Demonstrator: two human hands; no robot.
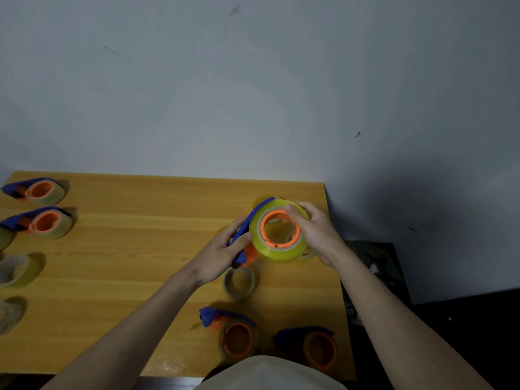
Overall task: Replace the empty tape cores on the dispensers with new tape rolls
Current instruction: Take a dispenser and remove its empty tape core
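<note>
- Far left, 9–10 o'clock: two blue-and-orange plastic tape dispensers (36,190) (42,222) on the wooden table (135,249), both carrying rolls; look finished.
- Left edge, 8 o'clock: loose clear-yellow tape rolls (17,270), blurred; spare stock probably.
- Centre: left hand (222,253) gripping blue handle of held blue-and-orange dispenser (247,243), fingers curled round it, thumb on top.
- Just below, 6 o'clock of held unit: empty grey cardboard tape core (239,282) lying flat on table.
- Bottom centre, 5–6 o'clock: two more blue-and-orange dispensers (233,333) (312,344); cores thin, likely awaiting swap.
- Centre-right: new yellowish transparent tape roll (278,235) on orange hub of held unit, raised off table.
- Right hand (315,232) clasping roll rim, thumb pressed on orange hub edge, other fingers hidden behind roll.
- Step in hand, judged: seating new roll on hub. Next: press fully home, thread tape end to cutter; keep roll square to hub.
</note>
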